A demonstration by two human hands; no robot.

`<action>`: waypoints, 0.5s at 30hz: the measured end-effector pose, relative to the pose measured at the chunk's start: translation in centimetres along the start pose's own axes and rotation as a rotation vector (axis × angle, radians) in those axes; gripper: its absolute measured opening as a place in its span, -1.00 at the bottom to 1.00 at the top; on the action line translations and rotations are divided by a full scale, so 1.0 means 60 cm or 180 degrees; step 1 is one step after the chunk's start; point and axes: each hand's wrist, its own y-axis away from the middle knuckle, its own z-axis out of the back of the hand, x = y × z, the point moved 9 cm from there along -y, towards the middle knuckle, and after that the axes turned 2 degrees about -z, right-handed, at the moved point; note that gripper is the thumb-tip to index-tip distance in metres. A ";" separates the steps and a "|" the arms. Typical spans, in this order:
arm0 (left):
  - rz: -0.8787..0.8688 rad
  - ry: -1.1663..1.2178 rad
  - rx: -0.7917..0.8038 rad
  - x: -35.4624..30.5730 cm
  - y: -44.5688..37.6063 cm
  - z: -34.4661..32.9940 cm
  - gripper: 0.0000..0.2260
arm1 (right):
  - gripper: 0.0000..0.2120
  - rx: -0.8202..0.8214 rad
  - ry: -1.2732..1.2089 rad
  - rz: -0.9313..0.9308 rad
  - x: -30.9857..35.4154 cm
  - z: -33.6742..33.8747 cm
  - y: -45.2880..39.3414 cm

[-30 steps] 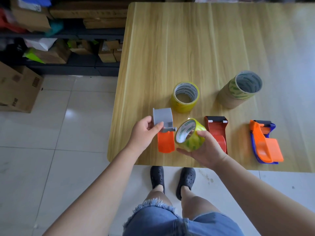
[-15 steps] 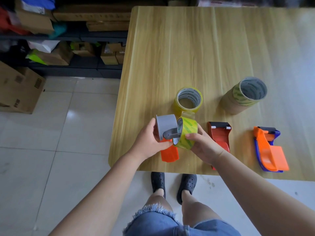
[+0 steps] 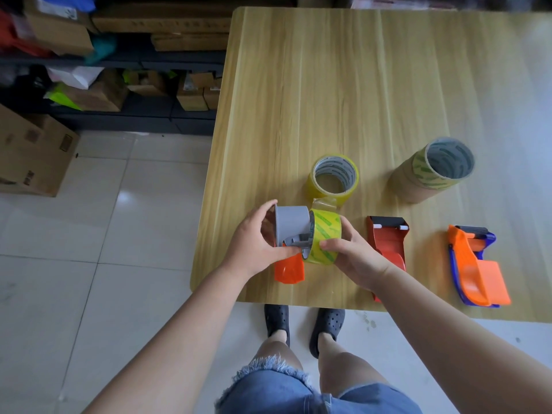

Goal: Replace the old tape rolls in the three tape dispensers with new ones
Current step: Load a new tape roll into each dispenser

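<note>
My left hand [image 3: 254,243] grips a grey tape dispenser [image 3: 291,227] with an orange handle [image 3: 289,270] near the table's front edge. Pressed against the dispenser's right side is a yellow-green tape roll [image 3: 325,239], which my right hand [image 3: 352,258] holds by thumb and fingers; a loose tape end sticks up from it. A second yellow tape roll [image 3: 334,177] lies flat just behind. To the right lie a red dispenser [image 3: 388,243] and an orange-and-blue dispenser [image 3: 475,267].
A stack of brown tape rolls [image 3: 430,171] stands at the right on the wooden table [image 3: 328,85]. Left of the table are a tiled floor, a cardboard box [image 3: 33,150] and shelves with boxes [image 3: 119,55].
The tape roll moved left from beside the dispenser until it sits against its side. My left hand closed further around the grey housing.
</note>
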 end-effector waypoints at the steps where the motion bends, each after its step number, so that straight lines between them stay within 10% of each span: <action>1: -0.0108 -0.0093 0.0004 -0.004 -0.001 0.001 -0.20 | -0.43 -0.0011 0.0021 0.0009 0.001 0.000 -0.001; 15: 0.0232 0.0631 0.0401 0.001 0.006 -0.031 -0.28 | -0.23 0.0141 0.0379 -0.0055 0.014 -0.012 -0.030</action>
